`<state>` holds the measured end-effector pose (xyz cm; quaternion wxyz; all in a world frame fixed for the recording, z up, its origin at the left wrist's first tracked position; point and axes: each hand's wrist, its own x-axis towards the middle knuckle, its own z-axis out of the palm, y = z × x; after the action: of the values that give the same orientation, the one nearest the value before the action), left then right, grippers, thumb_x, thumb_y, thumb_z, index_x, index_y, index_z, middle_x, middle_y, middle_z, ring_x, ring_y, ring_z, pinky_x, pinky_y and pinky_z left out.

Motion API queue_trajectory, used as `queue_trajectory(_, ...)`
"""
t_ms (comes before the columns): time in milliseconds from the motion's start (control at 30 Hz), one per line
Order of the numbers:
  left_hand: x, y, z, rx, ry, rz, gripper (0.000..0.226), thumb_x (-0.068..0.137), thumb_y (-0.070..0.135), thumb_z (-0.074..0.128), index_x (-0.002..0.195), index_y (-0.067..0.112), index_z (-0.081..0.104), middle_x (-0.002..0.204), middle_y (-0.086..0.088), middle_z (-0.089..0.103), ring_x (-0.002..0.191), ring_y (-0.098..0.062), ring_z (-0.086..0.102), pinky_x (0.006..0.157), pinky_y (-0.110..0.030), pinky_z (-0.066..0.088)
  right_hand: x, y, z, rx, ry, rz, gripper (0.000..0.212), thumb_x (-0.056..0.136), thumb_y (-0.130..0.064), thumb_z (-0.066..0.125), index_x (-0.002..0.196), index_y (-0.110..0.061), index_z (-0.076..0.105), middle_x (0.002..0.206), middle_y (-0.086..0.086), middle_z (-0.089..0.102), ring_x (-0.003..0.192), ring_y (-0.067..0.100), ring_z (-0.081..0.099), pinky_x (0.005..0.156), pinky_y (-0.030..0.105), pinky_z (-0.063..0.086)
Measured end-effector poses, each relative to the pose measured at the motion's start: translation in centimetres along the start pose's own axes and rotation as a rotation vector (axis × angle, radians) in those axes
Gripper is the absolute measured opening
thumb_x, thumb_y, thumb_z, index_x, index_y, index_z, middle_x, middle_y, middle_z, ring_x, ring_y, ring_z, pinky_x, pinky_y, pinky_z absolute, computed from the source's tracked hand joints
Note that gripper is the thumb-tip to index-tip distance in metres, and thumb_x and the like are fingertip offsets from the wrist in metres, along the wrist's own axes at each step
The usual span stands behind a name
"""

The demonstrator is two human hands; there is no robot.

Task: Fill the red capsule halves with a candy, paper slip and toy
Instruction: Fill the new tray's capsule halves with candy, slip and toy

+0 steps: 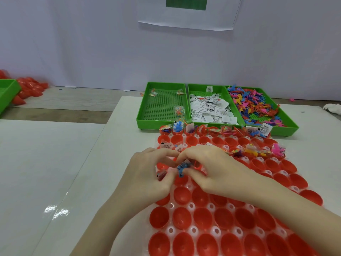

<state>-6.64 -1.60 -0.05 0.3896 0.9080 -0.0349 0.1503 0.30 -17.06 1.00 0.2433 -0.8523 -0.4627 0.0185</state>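
Rows of red capsule halves (203, 217) stand open side up in a white holder on the table. The far rows hold candy packets, paper slips and toys; the near rows hold nothing. My left hand (147, 174) and my right hand (208, 169) meet over the third row, fingers curled together. Between their fingertips sits a small blue toy (181, 169) with a paper slip against it. A candy packet (160, 176) shows under my left fingers. Which capsule lies beneath is hidden.
Three green trays stand behind the holder: the left one (162, 106) with a few candy packets, the middle one (208, 108) with white paper slips, the right one (258, 106) heaped with coloured toys. Loose red halves (27, 89) and another green tray (7, 91) lie far left.
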Motion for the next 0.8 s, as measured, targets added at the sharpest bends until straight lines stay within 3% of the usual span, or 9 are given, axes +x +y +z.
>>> queue_trajectory(67,0.1,-0.2,-0.2,-0.010,0.029,-0.023,0.031,0.068,0.022,0.056,0.082,0.049,0.056,0.073,0.029,0.062,0.089,0.002,0.059,0.083,-0.008,0.038,0.0,-0.2,-0.1,0.004,-0.039,0.004,0.019,0.079,-0.009,0.065,0.097,-0.016,0.067,0.090,-0.005,0.066,0.079,-0.005,0.044,0.074,0.011,0.036)
queue_trajectory(167,0.3,-0.8,-0.2,-0.026,0.108,-0.071,0.033,0.076,0.004,0.061,0.081,0.037,0.065,0.079,0.022,0.067,0.088,0.004,0.059,0.076,0.001,0.032,0.4,-0.7,-0.3,-0.012,-0.101,0.014,0.021,0.077,-0.011,0.068,0.096,-0.019,0.073,0.090,-0.005,0.071,0.082,0.003,0.057,0.077,0.015,0.042)
queue_trajectory(333,0.6,-0.9,-0.4,-0.082,0.205,-0.070,0.029,0.078,0.002,0.063,0.079,0.031,0.068,0.075,0.016,0.068,0.083,0.006,0.059,0.072,0.002,0.033,1.3,-0.8,-0.2,-0.095,-0.216,0.044,0.030,0.082,-0.010,0.064,0.109,-0.022,0.069,0.101,-0.005,0.065,0.096,0.009,0.057,0.076,0.017,0.040)
queue_trajectory(467,0.5,-0.9,-0.6,-0.071,0.171,-0.042,0.027,0.075,0.003,0.068,0.079,0.030,0.069,0.073,0.017,0.067,0.081,0.003,0.058,0.071,0.001,0.033,0.8,-1.0,-0.3,-0.104,-0.157,0.058,0.037,0.083,-0.021,0.065,0.120,-0.024,0.061,0.104,-0.004,0.057,0.097,0.012,0.052,0.081,0.029,0.043)
queue_trajectory(633,0.3,-0.8,-1.0,-0.016,0.062,0.003,0.032,0.069,0.007,0.076,0.076,0.036,0.066,0.068,0.020,0.065,0.080,0.000,0.054,0.069,0.000,0.031,0.5,-1.1,-0.3,-0.076,-0.110,0.077,0.025,0.081,-0.019,0.064,0.105,-0.024,0.070,0.097,-0.005,0.069,0.092,0.011,0.060,0.082,0.024,0.045)
queue_trajectory(800,0.4,-0.8,-0.8,-0.047,0.140,-0.032,0.024,0.073,0.009,0.073,0.074,0.032,0.068,0.066,0.013,0.066,0.080,-0.003,0.055,0.068,0.000,0.032,0.8,-1.6,0.1,-0.087,-0.080,0.140,0.025,0.079,-0.016,0.061,0.098,-0.028,0.073,0.085,-0.013,0.056,0.088,0.011,0.055,0.070,0.023,0.044)
